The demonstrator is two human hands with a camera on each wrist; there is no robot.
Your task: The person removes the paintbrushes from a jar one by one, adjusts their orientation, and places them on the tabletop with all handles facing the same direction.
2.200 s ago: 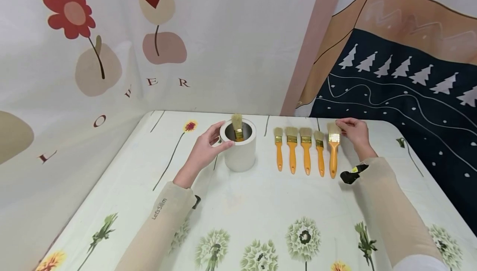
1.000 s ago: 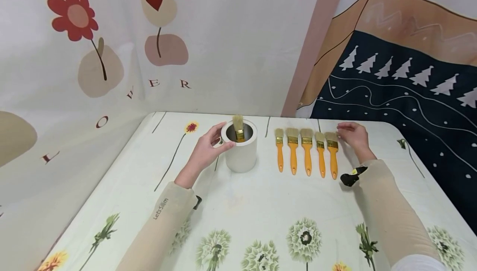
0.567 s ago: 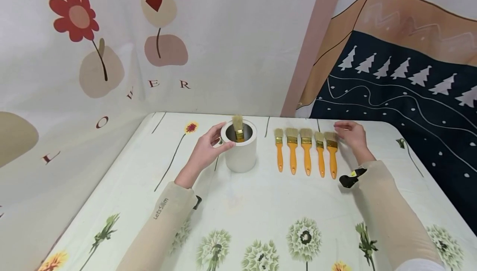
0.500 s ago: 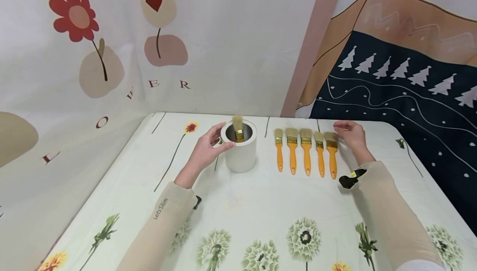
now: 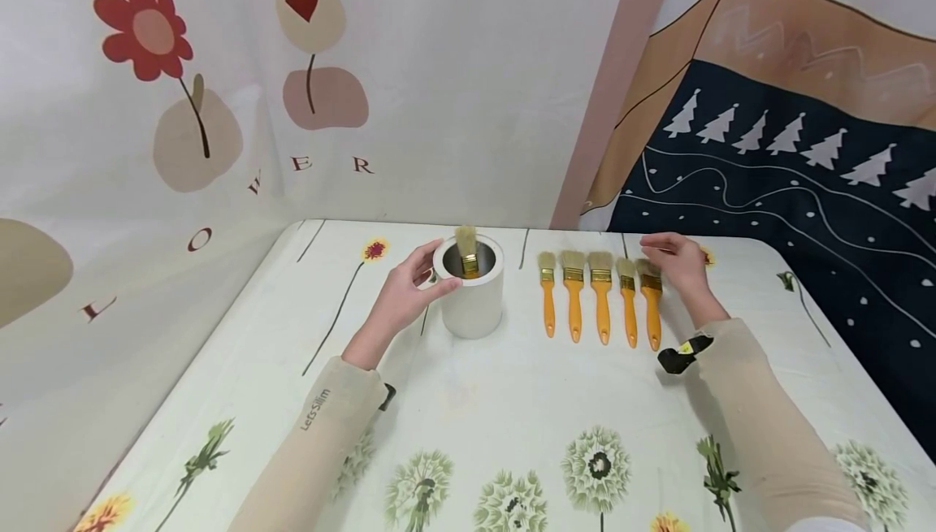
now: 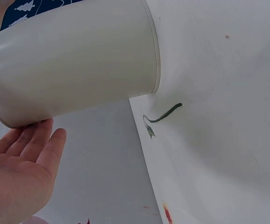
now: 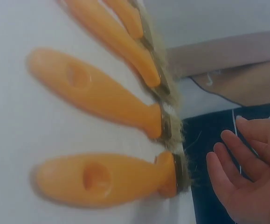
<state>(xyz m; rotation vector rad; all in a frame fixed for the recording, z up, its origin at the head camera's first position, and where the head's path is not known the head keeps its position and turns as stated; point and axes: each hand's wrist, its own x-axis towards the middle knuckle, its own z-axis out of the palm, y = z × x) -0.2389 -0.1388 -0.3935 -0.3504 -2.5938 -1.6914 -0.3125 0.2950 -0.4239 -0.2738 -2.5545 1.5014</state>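
Observation:
My left hand (image 5: 405, 292) holds a white cylindrical canister (image 5: 471, 304) at its left side, thumb at the front of the rim. In the left wrist view, fingertips touch the canister (image 6: 79, 60); the thumb is not seen there. One paintbrush (image 5: 466, 249) stands in the canister, bristles up, its handle hidden inside. To the right, several paintbrushes with orange handles lie in a row, bristles pointing away. My right hand (image 5: 682, 266) hovers by the bristles of the rightmost paintbrush (image 5: 652, 309). In the right wrist view its fingers (image 7: 223, 172) are loosely bent, apart from that paintbrush (image 7: 102, 179).
A flower-printed white cloth (image 5: 468, 410) covers the table. Its far edge meets a hanging printed curtain (image 5: 468, 93); a dark curtain with white trees (image 5: 790, 166) hangs on the right. The leftmost paintbrush (image 5: 548, 296) lies a short way right of the canister.
The rightmost paintbrush, earlier raised with its bristles at my right fingers, was let go and now lies in the row. My right hand has since moved slightly left. My left hand stays put.

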